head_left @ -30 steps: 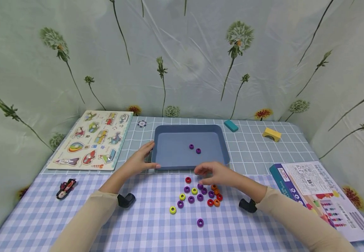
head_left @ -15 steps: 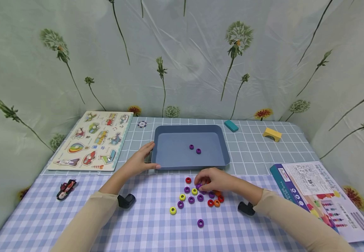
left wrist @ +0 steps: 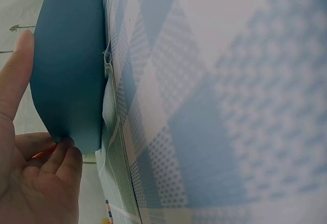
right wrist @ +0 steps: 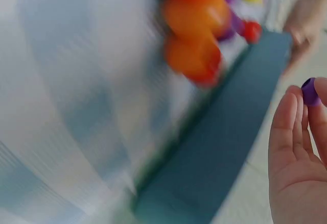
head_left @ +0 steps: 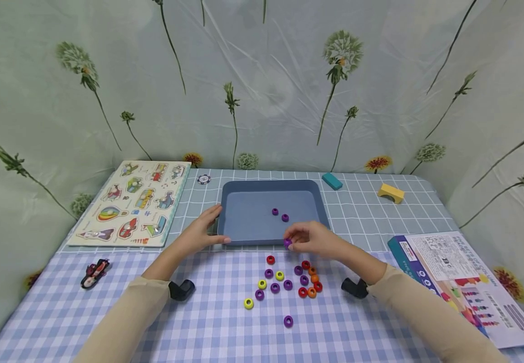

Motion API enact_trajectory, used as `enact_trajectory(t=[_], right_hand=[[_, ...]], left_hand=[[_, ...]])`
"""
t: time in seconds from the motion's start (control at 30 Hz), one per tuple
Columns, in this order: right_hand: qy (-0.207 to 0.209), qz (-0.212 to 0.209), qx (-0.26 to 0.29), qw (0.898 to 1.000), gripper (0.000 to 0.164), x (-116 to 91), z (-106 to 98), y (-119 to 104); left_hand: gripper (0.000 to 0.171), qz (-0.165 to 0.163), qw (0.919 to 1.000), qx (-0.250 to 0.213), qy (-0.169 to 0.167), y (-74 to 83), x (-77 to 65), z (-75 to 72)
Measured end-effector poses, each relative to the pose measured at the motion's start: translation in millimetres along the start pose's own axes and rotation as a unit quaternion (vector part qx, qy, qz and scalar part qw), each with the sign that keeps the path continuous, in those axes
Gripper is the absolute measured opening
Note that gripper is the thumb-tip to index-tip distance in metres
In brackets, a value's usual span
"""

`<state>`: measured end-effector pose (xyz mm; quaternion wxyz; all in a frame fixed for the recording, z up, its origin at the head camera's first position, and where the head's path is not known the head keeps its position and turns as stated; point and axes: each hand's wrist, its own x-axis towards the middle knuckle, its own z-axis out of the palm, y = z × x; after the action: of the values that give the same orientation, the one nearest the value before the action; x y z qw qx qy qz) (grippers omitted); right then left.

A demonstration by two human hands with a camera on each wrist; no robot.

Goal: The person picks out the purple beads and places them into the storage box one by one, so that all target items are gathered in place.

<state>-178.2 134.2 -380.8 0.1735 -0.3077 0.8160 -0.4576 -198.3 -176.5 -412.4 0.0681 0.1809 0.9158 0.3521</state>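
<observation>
My right hand [head_left: 313,239] pinches a purple bead [head_left: 287,243] between thumb and fingertips, just over the front rim of the blue-grey tray [head_left: 248,217]. In the right wrist view the purple bead [right wrist: 310,92] shows at the fingertips. Two purple beads [head_left: 285,218] lie inside the tray. At the tray's front left corner, my left hand [head_left: 198,233] holds on, thumb against the front rim and fingers along the left side. The left wrist view has its curled fingertips [left wrist: 64,152] touching the tray wall. Before the tray lie several loose beads [head_left: 275,288] in purple, red, yellow and orange.
A picture puzzle board [head_left: 130,201] lies back left, a small dark red toy [head_left: 94,274] below it. A printed box [head_left: 463,287] is at the right. Teal [head_left: 332,181] and yellow [head_left: 391,193] blocks and a poker chip [head_left: 204,179] lie at the back.
My right hand went down among the beads, took hold of a purple one, and rose with it to the tray's front rim. The left hand has stayed at the tray corner.
</observation>
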Motion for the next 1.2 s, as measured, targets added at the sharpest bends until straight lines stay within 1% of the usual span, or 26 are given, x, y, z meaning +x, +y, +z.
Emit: enact_trajectory(t=[0.1,0.17,0.2,0.3,0.43,0.5,0.57,0.73,0.87,1.03,1.1,1.2], right_hand=[[0.046,-0.003,0.017,0.999,0.020,4.9,-13.7,-9.1],[0.068,0.006,0.019,0.997,0.021,9.1,-20.4,-10.2],[0.078,0.014,0.017,0.997,0.022,11.5,-22.6,-9.0],[0.095,0.039,-0.004,0.995,0.023,21.1,-26.4,9.9],[0.097,0.071,-0.023,0.993,0.021,33.1,-26.6,36.6],[0.091,0.075,-0.032,0.992,0.020,37.3,-25.4,43.6],[0.086,0.083,-0.044,0.992,0.018,40.8,-23.7,47.9],[0.081,0.099,-0.079,0.989,0.016,45.4,-19.9,49.7],[0.076,0.097,-0.090,0.988,0.018,45.9,-19.4,46.9],[0.083,0.096,-0.079,0.989,0.024,41.7,-20.5,39.1],[0.086,0.079,-0.070,0.991,0.028,37.8,-21.2,32.8],[0.087,0.039,-0.053,0.994,0.031,29.1,-21.8,21.6]], left_hand=[[0.097,-0.001,1.0000,0.002,0.000,-0.4,0.4,-0.2],[0.097,-0.002,1.0000,0.001,-0.001,-0.8,0.4,-0.4],[0.097,-0.004,1.0000,0.001,-0.001,-1.0,0.6,-0.4],[0.096,-0.005,1.0000,-0.001,-0.002,-1.3,0.7,-0.4],[0.096,-0.004,1.0000,-0.004,-0.001,-0.6,0.9,-0.3],[0.097,-0.002,1.0000,-0.006,-0.001,0.1,0.6,-0.4],[0.099,-0.001,0.9999,-0.010,-0.002,0.9,0.5,-0.5],[0.100,0.001,0.9997,-0.023,-0.003,2.4,-0.1,-1.0],[0.100,0.002,0.9997,-0.023,-0.003,1.9,-0.6,-1.0],[0.100,0.002,0.9997,-0.023,-0.005,-0.2,-0.1,-0.3],[0.100,0.002,0.9997,-0.022,-0.004,-0.8,0.1,-0.1],[0.101,0.004,0.9998,-0.020,-0.003,-1.0,0.0,-0.2]])
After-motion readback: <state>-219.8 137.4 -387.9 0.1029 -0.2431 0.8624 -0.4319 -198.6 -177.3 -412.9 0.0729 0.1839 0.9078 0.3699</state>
